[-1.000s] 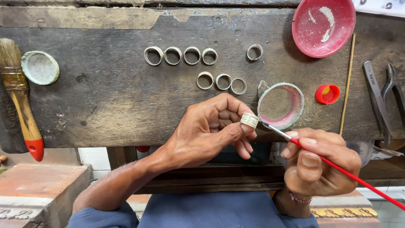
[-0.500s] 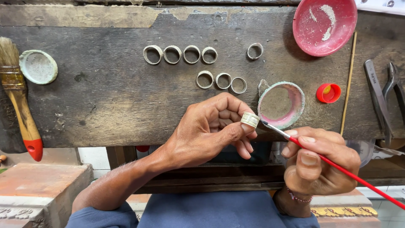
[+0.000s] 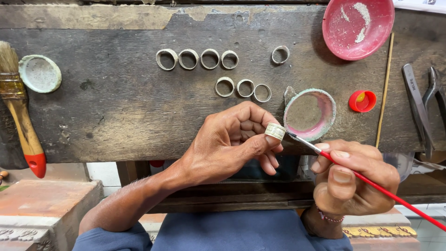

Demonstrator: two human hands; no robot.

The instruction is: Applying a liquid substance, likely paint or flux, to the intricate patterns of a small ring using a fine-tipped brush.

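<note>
At the far left of the frame a wide paintbrush (image 3: 21,121) with a wooden handle and red tip lies on the dark, worn table (image 3: 116,111), and just right of its bristles sits a small pale green dish (image 3: 40,74). Toward the upper middle, a row of four metal rings (image 3: 197,59) lies flat on the table, with a fifth loose ring (image 3: 280,54) apart to their right and three more rings (image 3: 243,88) in a lower row.

In the centre of the frame the left hand (image 3: 227,142) is closed in a grip on a silver ring (image 3: 275,131), pinched between thumb and fingertips at the hand's right edge, held above the near edge of the table. The ring sits at the very tip of that grip, its face turned to the right.

Just right of it, the tip of a thin red-handled brush (image 3: 371,183) touches the ring. The right hand (image 3: 355,179), lower right of the frame, grips this brush like a pen, its handle running off to the lower right corner.

Behind the brush tip stands a round pink-rimmed dish (image 3: 310,114). Further right lie a small red cap (image 3: 362,101), a thin wooden stick (image 3: 384,88) and dark pliers (image 3: 425,104); a red bowl (image 3: 357,28) dusted with white powder fills the upper right.
</note>
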